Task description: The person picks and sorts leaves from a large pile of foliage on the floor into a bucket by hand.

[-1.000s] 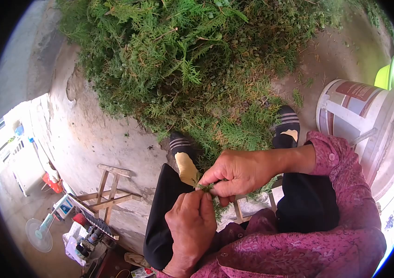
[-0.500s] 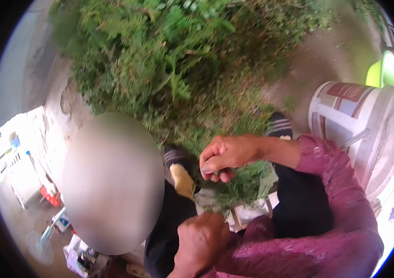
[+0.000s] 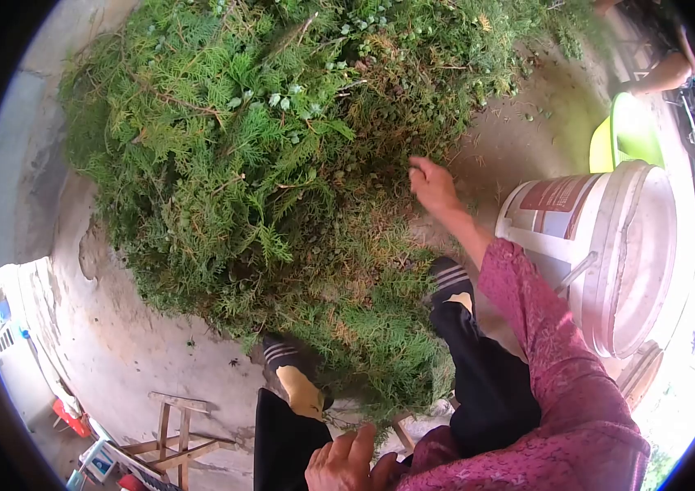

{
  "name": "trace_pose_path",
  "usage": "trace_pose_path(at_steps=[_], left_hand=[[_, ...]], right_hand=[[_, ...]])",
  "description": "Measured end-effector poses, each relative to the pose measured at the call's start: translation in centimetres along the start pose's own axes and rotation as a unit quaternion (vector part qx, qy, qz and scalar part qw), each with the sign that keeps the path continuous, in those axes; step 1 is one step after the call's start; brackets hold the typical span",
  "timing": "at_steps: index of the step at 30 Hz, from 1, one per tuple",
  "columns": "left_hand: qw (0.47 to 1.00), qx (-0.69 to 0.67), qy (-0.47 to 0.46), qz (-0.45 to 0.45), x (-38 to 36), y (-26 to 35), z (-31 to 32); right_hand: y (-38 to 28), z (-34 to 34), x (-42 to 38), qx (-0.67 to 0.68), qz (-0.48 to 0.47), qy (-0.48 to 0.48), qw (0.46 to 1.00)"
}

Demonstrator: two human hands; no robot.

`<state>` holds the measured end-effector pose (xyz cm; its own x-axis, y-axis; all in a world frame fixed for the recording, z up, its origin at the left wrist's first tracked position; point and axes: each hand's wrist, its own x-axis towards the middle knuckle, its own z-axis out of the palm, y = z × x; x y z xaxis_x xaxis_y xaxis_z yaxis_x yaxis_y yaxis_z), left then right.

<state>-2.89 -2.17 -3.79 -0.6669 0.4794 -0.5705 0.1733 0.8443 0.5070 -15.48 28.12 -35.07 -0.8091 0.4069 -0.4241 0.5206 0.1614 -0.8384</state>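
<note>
My right hand (image 3: 436, 186) is stretched out over the right edge of a large heap of green conifer cuttings (image 3: 257, 155). Its fingers are curled in, and what they hold, if anything, is hidden. Low in the view, my left hand (image 3: 343, 462) stays close to my lap with bent fingers. Feathery sprigs (image 3: 388, 372) lie between my feet, just above that hand; whether it grips one of them I cannot make out. Small pale green cones (image 3: 274, 100) show among the cuttings.
A white bucket (image 3: 556, 209) stands to my right, a lime-green basin (image 3: 627, 135) behind it. Another person's arm (image 3: 662, 75) shows at the upper right. A wooden stool (image 3: 179, 438) lies at lower left. My striped shoes (image 3: 451, 278) stand at the heap's near edge.
My right hand has moved from above my lap outward to the heap's right edge. My left hand appears lower in the view. The camera has shifted, showing more heap and the other person's arm.
</note>
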Motion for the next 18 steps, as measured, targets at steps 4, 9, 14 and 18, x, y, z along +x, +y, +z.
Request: trace_pose_path(at_steps=[4, 9, 14, 18], left_hand=[[1.000, -0.002, 0.000, 0.014, -0.1, -0.1, 0.0], [1.000, -0.002, -0.002, 0.012, 0.0, 0.0, -0.1], [1.000, -0.002, -0.006, 0.009, 0.1, 0.2, -0.2], [1.000, -0.002, -0.007, 0.013, 0.2, 0.3, 0.0]], right_hand=[[1.0, 0.0, 1.8, -0.260, -0.101, 0.093, 0.956], [0.1, 1.6, -1.0, -0.396, -0.018, -0.056, 0.916], [-0.1, 3.0, -7.1, -0.293, -0.002, -0.163, 0.942], [3.3, 4.4, -9.3, -0.325, -0.082, -0.216, 0.917]])
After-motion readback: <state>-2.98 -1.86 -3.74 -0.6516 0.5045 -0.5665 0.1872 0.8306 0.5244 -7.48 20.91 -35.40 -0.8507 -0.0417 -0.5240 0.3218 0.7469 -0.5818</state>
